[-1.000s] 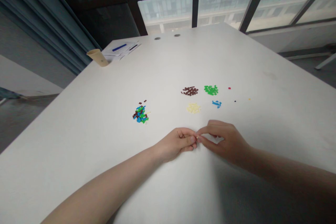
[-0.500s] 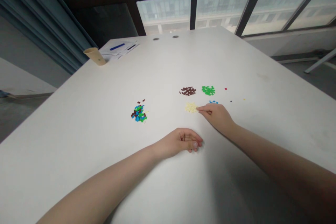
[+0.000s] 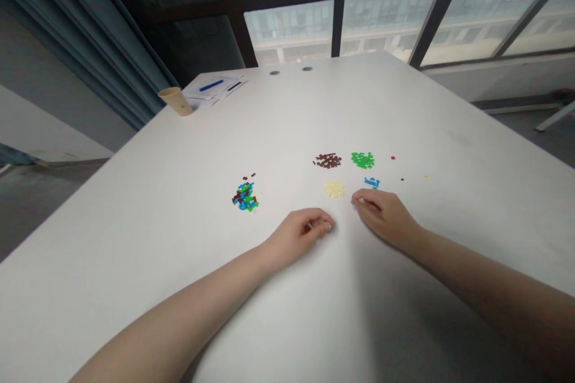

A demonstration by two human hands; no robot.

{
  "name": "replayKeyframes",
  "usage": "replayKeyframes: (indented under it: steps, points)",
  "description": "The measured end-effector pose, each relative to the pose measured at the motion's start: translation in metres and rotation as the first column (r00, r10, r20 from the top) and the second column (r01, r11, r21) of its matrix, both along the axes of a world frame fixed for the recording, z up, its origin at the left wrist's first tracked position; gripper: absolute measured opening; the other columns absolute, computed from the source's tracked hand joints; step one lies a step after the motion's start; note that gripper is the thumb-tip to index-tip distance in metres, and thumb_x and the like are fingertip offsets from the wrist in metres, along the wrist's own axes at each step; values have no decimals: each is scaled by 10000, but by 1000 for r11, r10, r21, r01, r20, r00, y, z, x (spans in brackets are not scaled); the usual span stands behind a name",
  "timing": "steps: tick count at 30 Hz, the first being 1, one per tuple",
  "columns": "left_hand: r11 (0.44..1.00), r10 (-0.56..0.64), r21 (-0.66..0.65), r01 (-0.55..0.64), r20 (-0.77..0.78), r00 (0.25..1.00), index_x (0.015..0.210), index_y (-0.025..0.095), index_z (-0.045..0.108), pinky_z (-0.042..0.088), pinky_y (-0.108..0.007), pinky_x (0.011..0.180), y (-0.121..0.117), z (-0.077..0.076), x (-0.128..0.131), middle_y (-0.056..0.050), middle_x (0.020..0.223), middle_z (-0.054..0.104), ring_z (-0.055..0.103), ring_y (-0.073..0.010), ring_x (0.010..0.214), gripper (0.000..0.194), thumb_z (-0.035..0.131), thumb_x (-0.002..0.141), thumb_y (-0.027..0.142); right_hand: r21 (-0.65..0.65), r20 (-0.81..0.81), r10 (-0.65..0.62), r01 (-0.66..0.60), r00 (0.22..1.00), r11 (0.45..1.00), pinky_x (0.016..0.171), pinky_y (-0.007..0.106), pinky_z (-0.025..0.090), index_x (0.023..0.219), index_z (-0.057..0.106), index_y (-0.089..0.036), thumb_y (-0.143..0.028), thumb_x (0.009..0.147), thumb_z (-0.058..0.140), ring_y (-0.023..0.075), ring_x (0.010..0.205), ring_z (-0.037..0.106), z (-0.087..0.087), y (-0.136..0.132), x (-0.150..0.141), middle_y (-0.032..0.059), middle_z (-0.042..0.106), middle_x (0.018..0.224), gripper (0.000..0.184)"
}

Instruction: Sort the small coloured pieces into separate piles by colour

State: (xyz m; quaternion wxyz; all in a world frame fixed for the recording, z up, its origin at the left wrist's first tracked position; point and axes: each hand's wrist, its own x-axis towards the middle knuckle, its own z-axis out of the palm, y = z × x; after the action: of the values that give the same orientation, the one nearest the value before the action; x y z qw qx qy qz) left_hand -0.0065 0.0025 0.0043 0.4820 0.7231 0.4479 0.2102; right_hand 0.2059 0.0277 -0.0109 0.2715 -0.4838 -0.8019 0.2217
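Pieces (image 3: 333, 189), tiny and pale yellow, in a patch near right hand (image 3: 384, 214)

Pale daylight enters through the dark-framed glass windows (image 3: 381, 18) beyond both hands, slightly washed out. A soft grey shadow spreads over the smooth white table (image 3: 278, 125) below the bare right hand (image 3: 386, 215). Wide-angle distortion stretches the edges; small pieces look soft.

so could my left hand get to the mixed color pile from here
Probably yes: the left hand is nearer to the mixed pile than the right hand, and only bare table shows between them.
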Motion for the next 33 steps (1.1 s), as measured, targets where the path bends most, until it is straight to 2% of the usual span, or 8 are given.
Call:
replayKeyframes:
  steps: [1, 3, 5, 7, 16, 22, 29, 33]
  points:
    - [982, 78, 184, -41, -199, 977, 896, 160, 597, 413, -282, 692, 3, 7, -5, -73, 812, 617, 544, -159, 749, 241, 396, 854, 285, 12, 49, 87, -88, 995, 996, 575, 257, 328, 680, 534, -176, -164, 783, 378, 127, 559, 426, 2, -7, 0, -1, 509, 584, 188]
    - [879, 337, 474, -53, -537, 773, 904, 153, 599, 396, -349, 740, 11, 18, -18, -111, 886, 605, 538, -221, 849, 245, 365, 846, 199, 21, 150, 290, -296, 945, 955, 603, 273, 306, 597, 447, -183, -129, 746, 360, 135, 586, 392, 5, -19, -1, 4, 467, 579, 181]
    - [799, 541, 600, -34, -694, 475, 904, 130, 597, 389, -393, 736, 18, 25, -30, -153, 943, 589, 521, -276, 913, 273, 336, 826, 129, -9, 238, 461, -473, 855, 881, 623, 284, 293, 585, 396, -187, -129, 719, 371, 138, 596, 363, 7, -29, -5, 6, 451, 590, 148]
    - [784, 600, 620, -25, -748, 285, 893, 115, 598, 391, -405, 700, 23, 27, -39, -169, 951, 588, 518, -304, 916, 287, 323, 812, 104, -63, 298, 558, -567, 775, 821, 633, 287, 286, 597, 380, -188, -135, 710, 383, 135, 585, 340, 8, -35, -9, 0, 447, 594, 125]
    - [820, 559, 573, 13, -805, 199, 851, 125, 614, 385, -369, 656, 34, 15, -49, -164, 902, 619, 540, -285, 865, 339, 285, 791, 69, -112, 379, 566, -571, 732, 813, 642, 290, 278, 613, 420, -185, -139, 735, 379, 137, 589, 356, 11, -34, -13, 6, 475, 602, 136]
    - [804, 567, 594, 25, -779, 267, 911, 110, 564, 397, -359, 675, 36, 13, -50, -160, 908, 615, 538, -267, 868, 315, 276, 791, 67, -106, 384, 561, -569, 733, 816, 642, 289, 275, 617, 438, -184, -136, 740, 377, 139, 598, 367, 8, -35, -15, 8, 484, 607, 145]
    - [814, 329, 580, 23, -494, 805, 975, 142, 507, 415, -298, 707, 24, 5, -28, -87, 852, 596, 544, -183, 783, 256, 289, 842, 137, -126, 400, 552, -552, 732, 824, 644, 286, 275, 616, 444, -180, -141, 745, 377, 134, 589, 363, 11, -35, -15, 5, 490, 599, 151]
    - [866, 172, 499, 42, -377, 910, 1008, 156, 513, 416, -293, 763, 15, -1, -19, -84, 908, 580, 532, -171, 839, 266, 299, 851, 144, -132, 394, 552, -549, 735, 825, 643, 284, 276, 617, 448, -179, -143, 744, 384, 134, 588, 364, 12, -35, -15, 6, 492, 602, 147]
